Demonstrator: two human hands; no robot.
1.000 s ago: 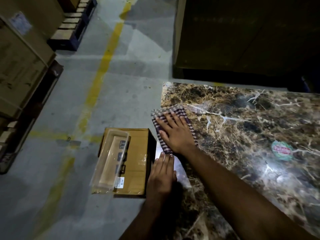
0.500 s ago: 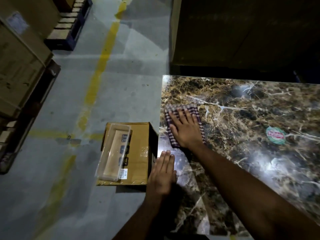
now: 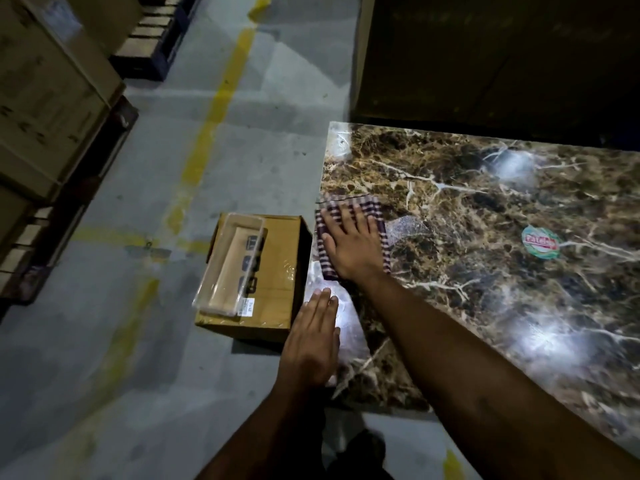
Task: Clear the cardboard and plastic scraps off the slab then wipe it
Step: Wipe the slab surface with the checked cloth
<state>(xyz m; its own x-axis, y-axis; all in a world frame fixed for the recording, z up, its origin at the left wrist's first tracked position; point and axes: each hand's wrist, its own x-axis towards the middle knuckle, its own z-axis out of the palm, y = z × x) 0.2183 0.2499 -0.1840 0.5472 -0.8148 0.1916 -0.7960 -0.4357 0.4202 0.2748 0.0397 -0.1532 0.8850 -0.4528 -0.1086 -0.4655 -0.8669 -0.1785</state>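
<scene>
Slab (image 3: 485,271) of brown veined marble lies flat before you, its long axis running away to your right. Your right hand (image 3: 349,247) presses a checked cloth (image 3: 379,211) near its left edge, fingers straight and spread. Your left hand (image 3: 313,341) rests flat, gripping nothing, on the near-left edge. A round sticker (image 3: 540,241) shows red lettering, unreadable.

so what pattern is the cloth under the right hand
The cloth is checked, dark purple and white stripes crossing; the head view shows it around the right hand.
</scene>
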